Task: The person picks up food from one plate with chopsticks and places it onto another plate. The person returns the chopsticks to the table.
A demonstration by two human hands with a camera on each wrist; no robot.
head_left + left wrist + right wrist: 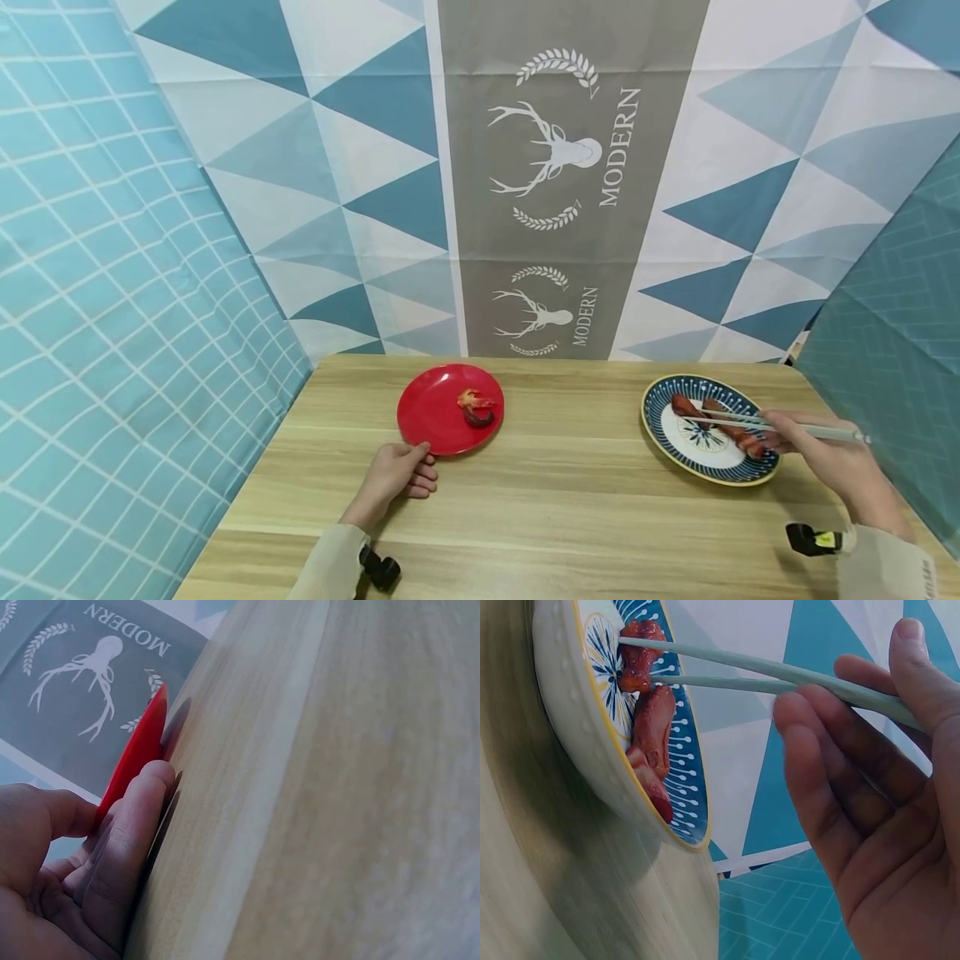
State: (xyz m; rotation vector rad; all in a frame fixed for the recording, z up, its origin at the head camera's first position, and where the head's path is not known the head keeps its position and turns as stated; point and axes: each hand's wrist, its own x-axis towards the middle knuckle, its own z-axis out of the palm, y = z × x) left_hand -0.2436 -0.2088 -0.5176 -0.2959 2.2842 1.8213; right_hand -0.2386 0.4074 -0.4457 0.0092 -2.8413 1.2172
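My left hand [393, 477] pinches the near rim of a red plate [426, 408], thumb on top and fingers beneath. On that plate lie a yellow-orange morsel [472, 400] and a dark curled piece [478, 418]. In my right hand [828, 462] is a pair of pale chopsticks [727, 658], reaching over a blue-and-white patterned plate [667, 446]. Their tips straddle a small reddish-brown piece of meat [639, 656] in the right wrist view; whether they squeeze it I cannot tell. Longer glazed meat [656, 727] lies beside it on the plate.
Both plates stand apart on a wooden table [540, 492]. A printed cloth [360, 192] hangs behind it, with a blue grid cloth [112, 292] on the left and a teal cloth [892, 333] on the right. Wrist cameras [378, 569] sit on both forearms.
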